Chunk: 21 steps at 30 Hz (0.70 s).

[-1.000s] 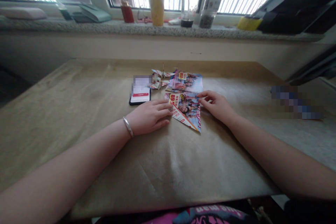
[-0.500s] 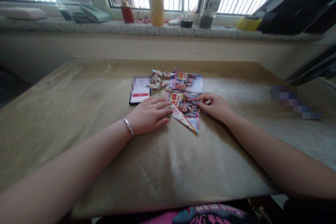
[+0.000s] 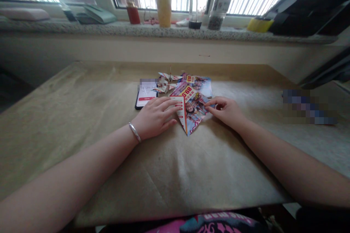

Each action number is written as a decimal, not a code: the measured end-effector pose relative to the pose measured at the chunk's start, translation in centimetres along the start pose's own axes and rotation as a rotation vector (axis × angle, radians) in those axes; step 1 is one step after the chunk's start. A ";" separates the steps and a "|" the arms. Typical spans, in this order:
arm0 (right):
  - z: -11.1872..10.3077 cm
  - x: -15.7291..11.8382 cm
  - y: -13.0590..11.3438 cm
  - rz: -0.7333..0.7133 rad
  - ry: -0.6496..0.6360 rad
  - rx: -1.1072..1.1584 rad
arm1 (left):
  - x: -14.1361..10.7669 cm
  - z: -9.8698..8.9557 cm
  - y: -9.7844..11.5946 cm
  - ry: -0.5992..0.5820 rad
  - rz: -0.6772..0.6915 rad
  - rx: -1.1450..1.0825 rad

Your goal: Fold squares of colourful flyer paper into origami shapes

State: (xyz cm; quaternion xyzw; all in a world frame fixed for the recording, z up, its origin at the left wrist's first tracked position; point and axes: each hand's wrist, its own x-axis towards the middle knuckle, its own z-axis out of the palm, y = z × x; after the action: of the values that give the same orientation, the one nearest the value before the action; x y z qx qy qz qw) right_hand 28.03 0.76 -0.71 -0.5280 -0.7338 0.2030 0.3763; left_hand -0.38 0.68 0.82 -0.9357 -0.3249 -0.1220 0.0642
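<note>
Tapering to near point: colourful folded paper point(image 3: 191, 109).

You have two hands point(image 3: 155, 118), one bracelet point(image 3: 135, 132), two printed sheets point(image 3: 191, 108), at least two paper cranes point(image 3: 166, 89) and one phone point(image 3: 144, 103) at one bench point(image 3: 191, 174).
</note>
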 end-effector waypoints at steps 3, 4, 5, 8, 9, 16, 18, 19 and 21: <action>-0.2 0.0 0.1 -0.012 0.028 -0.008 | 0.1 -0.1 0.1 0.006 0.043 -0.007; -0.3 0.0 0.1 -0.004 0.032 -0.022 | 0.1 -0.2 0.1 0.006 0.057 -0.003; -0.3 0.1 0.1 0.004 0.030 -0.041 | 0.1 -0.2 0.1 0.006 0.071 0.005; -0.2 0.0 0.2 -0.014 -0.030 -0.098 | 0.1 -0.1 0.0 -0.002 0.096 0.027; -0.2 0.0 0.2 -0.033 -0.063 -0.113 | 0.1 0.0 0.0 -0.010 0.098 0.029; 0.2 -0.3 0.1 -0.212 -0.138 -0.365 | 0.3 0.3 0.0 -0.097 0.067 0.003; 0.1 -0.4 0.0 -0.278 -0.151 -0.456 | 0.3 0.3 0.0 -0.099 0.069 -0.006; 0.1 -0.5 -0.1 -0.310 -0.163 -0.491 | 0.3 0.3 0.0 -0.097 0.071 -0.008; -0.1 -0.5 -0.3 -0.359 -0.181 -0.536 | 0.2 0.3 0.0 -0.094 0.072 -0.010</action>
State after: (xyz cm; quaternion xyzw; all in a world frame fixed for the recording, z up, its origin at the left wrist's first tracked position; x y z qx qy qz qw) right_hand 28.01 0.14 -0.62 -0.4505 -0.8727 -0.0206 0.1870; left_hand -0.13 0.86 0.59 -0.9517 -0.2930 -0.0773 0.0487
